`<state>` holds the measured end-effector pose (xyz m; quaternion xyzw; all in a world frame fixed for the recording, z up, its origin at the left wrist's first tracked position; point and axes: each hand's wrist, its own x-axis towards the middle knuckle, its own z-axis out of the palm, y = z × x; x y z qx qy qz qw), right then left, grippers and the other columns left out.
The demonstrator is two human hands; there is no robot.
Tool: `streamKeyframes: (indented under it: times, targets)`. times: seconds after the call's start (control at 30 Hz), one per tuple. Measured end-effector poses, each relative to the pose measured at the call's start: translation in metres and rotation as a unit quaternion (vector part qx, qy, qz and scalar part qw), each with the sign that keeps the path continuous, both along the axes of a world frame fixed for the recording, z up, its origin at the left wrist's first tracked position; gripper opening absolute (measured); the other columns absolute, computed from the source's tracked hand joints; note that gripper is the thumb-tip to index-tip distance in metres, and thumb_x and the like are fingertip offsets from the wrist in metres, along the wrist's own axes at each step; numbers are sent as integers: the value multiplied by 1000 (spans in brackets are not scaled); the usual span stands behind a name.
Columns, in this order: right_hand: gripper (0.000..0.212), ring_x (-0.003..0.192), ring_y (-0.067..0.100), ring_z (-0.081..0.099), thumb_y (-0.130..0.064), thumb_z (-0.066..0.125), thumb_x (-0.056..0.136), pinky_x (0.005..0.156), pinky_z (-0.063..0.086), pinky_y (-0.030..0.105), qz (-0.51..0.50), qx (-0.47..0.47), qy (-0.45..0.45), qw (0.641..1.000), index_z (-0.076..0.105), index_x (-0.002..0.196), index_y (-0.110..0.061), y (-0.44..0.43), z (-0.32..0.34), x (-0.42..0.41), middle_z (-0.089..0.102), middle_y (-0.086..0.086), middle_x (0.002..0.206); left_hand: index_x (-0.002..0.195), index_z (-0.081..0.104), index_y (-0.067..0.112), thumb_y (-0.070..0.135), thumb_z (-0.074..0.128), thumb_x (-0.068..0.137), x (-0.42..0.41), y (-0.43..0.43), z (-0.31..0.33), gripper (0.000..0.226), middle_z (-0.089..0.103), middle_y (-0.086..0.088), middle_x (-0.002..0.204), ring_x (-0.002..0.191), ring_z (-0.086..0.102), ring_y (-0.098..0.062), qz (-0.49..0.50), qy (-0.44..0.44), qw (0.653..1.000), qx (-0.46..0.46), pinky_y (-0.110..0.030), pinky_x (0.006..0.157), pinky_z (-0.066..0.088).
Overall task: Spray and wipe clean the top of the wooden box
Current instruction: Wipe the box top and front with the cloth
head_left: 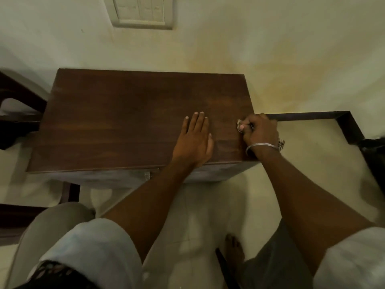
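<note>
The dark brown wooden box (116, 122) stands against the pale wall, its flat top facing me. My left hand (194, 140) lies palm down on the right part of the top with its fingers stretched out, holding nothing. My right hand (259, 132) is curled into a fist at the box's right edge, wearing a metal bangle at the wrist. A small dark bit shows between its fingers, too small to identify. No spray bottle or cloth is in view.
A dark wooden frame (345, 122) runs off to the right of the box, and dark furniture (18, 113) sits at its left. A switch plate (141, 12) is on the wall above. My knees and a bare foot (234, 249) are on the pale floor below.
</note>
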<state>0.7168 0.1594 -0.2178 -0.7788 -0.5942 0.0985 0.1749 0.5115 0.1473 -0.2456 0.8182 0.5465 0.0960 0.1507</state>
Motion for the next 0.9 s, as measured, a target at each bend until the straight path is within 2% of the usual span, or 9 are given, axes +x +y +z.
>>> streamKeyframes:
  times: [0.17, 0.3, 0.43, 0.57, 0.7, 0.8, 0.9]
  targets:
    - [5, 97, 36, 46, -24, 63, 89, 69, 35, 37, -32, -7, -17, 999, 62, 84, -26, -57, -2, -19, 59, 3, 107, 150, 38, -5, 36, 17, 99, -17, -39, -5, 68, 35, -22, 159, 152, 25, -34, -21, -17, 1000, 5, -49, 127, 14]
    - [2, 97, 36, 46, -26, 61, 89, 69, 37, 37, -35, 1, -43, 998, 62, 90, -25, -81, -5, -44, 59, 4, 110, 153, 30, -5, 38, 10, 98, -40, -50, -3, 73, 25, -23, 163, 155, 16, -32, -12, -39, 999, 1, -42, 128, 4]
    - [9, 96, 37, 49, -27, 59, 91, 73, 41, 39, -26, -2, -85, 996, 63, 98, -22, -85, -6, -80, 59, 8, 110, 158, 15, -1, 40, 5, 100, -81, -49, 1, 72, 9, -19, 168, 157, 2, -27, -8, -3, 1000, -22, -36, 127, -6]
    - [13, 96, 35, 48, -33, 57, 91, 70, 41, 39, 34, 12, -95, 995, 62, 100, -24, -87, -8, -142, 57, 7, 110, 159, 14, 2, 44, 0, 97, -145, -40, 1, 76, 7, -17, 168, 157, 3, -27, -72, 70, 995, 7, -37, 127, -5]
    - [13, 97, 31, 47, -37, 57, 90, 71, 42, 41, 91, 17, -93, 991, 60, 97, -27, -85, -8, -214, 55, 1, 108, 159, 16, 2, 43, 9, 102, -212, -31, -1, 70, 11, -17, 168, 156, 7, -27, -127, 88, 987, 36, -36, 126, -2]
    - [9, 96, 28, 47, -37, 59, 90, 70, 38, 39, 138, 31, -81, 987, 59, 94, -28, -84, -10, -261, 56, -1, 106, 156, 24, -1, 39, 18, 105, -257, -37, -4, 65, 19, -21, 165, 154, 16, -32, -100, 65, 991, 55, -38, 127, 4]
    - [7, 94, 26, 47, -36, 61, 89, 67, 37, 37, 187, 45, -72, 979, 58, 90, -30, -81, -11, -303, 56, -4, 101, 155, 27, -2, 36, 22, 106, -295, -52, -4, 63, 22, -21, 164, 154, 17, -29, -27, 35, 997, 70, -39, 127, 6]
